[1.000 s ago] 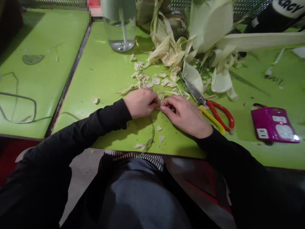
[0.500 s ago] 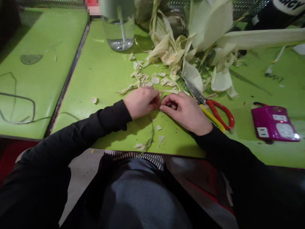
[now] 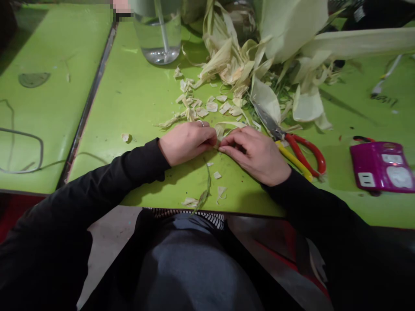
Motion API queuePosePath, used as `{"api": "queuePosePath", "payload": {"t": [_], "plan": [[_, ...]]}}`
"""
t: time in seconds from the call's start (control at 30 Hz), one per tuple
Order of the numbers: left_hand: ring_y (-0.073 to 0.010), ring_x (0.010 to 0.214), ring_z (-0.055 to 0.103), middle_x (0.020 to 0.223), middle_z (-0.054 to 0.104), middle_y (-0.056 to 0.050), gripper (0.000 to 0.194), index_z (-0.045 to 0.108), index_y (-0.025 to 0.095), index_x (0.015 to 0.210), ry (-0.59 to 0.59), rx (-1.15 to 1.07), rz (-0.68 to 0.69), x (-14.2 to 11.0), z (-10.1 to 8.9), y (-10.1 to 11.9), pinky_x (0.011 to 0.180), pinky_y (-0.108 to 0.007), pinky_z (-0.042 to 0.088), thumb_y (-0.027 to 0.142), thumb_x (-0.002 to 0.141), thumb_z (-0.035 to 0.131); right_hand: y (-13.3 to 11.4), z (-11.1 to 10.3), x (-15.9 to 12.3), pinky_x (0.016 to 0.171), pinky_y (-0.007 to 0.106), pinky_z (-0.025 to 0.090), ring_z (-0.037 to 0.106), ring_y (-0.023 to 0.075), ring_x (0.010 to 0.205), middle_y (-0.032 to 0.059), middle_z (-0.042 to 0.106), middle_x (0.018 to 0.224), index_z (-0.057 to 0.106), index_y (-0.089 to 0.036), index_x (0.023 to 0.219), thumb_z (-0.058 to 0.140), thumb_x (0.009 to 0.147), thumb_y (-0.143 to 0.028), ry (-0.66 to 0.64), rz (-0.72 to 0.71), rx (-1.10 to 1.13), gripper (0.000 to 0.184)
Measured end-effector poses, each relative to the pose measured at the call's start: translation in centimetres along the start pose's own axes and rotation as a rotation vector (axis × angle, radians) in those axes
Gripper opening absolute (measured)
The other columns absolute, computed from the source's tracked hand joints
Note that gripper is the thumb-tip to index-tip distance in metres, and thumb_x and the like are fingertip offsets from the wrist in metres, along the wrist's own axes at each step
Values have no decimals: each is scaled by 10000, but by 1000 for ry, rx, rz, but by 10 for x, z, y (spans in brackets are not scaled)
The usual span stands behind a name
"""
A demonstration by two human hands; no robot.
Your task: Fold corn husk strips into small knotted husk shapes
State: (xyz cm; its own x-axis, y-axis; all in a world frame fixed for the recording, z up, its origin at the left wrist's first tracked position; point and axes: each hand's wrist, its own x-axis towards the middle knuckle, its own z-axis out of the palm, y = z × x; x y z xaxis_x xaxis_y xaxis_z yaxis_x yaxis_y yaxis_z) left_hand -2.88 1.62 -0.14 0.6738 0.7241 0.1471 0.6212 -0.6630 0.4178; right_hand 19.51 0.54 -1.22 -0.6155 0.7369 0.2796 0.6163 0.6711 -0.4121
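Observation:
My left hand [image 3: 191, 141] and my right hand [image 3: 256, 151] meet over the green table, both closed in a pinch with fingertips nearly touching. Between them runs a pale strip of corn husk [image 3: 228, 125], its ends partly covered by my fingers. Just beyond my hands lie several small cut husk pieces [image 3: 212, 106]. Beside my right hand rests a pair of scissors [image 3: 304, 153] with one red and one yellow handle, its blades pointing up and left. A thin green strand [image 3: 205, 190] lies near the table's front edge, below my left hand.
A heap of dry corn husks [image 3: 240, 60] fills the back middle. A clear cup [image 3: 158, 47] with liquid and a straw stands left of it. At right sits a purple power socket box [image 3: 382, 166]. A wire loop [image 3: 40, 151] lies across the left table [image 3: 48, 112].
The view has tilted and shifted slightly. My hands stay pinched at nearly the same place, and more of the pale husk strip shows above my fingers.

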Motion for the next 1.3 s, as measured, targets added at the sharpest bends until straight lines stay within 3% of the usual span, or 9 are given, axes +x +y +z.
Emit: {"api": "queuePosePath", "payload": {"t": [0.23,0.6,0.77,0.9,1.13,1.3], "plan": [[-162,822,662,921,691,-73,214,712,139,979,1,81,37,0,3,3,708,-263,513,237,955,523,2,5,-1,763,383,520,630,253,897,109,669,945,647,-171,963,438,1015,-335,-21,-87,-138,270],[-164,787,645,882,666,-68,267,694,132,989,51,188,65,0,11,1,672,-270,501,300,998,488,-2,3,5,769,405,503,622,270,893,107,677,909,623,-190,930,433,992,-308,-92,69,-50,232],[-172,810,637,894,665,-97,345,688,117,962,84,332,175,1,12,2,687,-285,504,286,1032,395,-3,2,3,784,410,507,627,276,898,119,680,922,643,-170,945,449,982,-292,-89,78,-49,231],[-178,847,639,887,667,-90,364,684,123,993,67,413,270,2,12,5,681,-277,494,222,1038,336,-3,0,0,807,413,511,627,277,924,117,683,959,666,-177,980,452,981,-299,-64,-4,-83,247],[-175,846,645,938,677,-95,297,679,133,989,68,295,165,2,10,1,707,-279,505,298,1005,433,-6,1,2,810,414,505,615,276,919,119,662,924,677,-186,942,399,1010,-323,-55,-51,-240,317],[-178,859,644,948,670,-96,254,679,145,984,51,192,141,0,6,1,743,-286,510,307,983,484,-6,3,1,793,398,514,622,263,914,103,662,933,662,-195,973,420,1004,-302,-32,-23,-179,267]]}}
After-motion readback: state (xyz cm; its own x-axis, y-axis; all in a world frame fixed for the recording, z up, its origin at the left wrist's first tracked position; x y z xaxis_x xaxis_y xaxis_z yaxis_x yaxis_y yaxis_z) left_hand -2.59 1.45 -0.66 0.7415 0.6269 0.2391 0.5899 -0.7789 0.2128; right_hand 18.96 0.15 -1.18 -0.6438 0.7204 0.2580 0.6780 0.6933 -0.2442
